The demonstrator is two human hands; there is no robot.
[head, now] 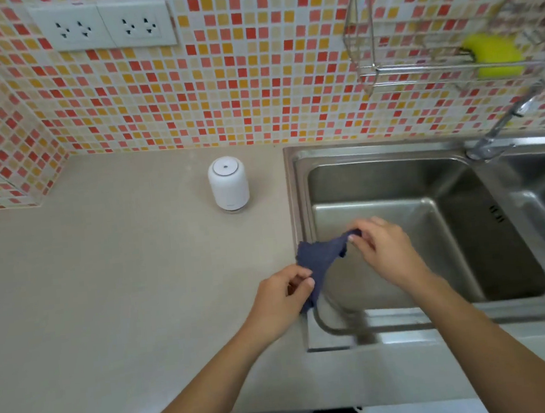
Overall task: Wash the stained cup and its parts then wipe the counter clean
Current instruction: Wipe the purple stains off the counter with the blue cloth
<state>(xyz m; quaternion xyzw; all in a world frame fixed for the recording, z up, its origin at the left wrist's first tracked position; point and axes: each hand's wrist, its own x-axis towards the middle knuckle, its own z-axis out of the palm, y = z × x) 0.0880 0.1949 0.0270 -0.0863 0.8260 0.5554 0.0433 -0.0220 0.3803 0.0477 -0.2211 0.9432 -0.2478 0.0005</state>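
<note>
Hands: left hand (281,299) and right hand (382,249) each pinch an end of small dark-blue cloth (320,258) over steel sink (299,187) rim | cup: white cylindrical lidded cup (229,187) upright on beige counter (105,270) | advice: spread cloth flat, wipe in overlapping strokes.

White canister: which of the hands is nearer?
Left. Both hands pinch the blue cloth; the left hand is over the counter in front of the white canister, the right hand farther off over the sink.

Wall sockets (102,27), wire rack (424,68)
</note>
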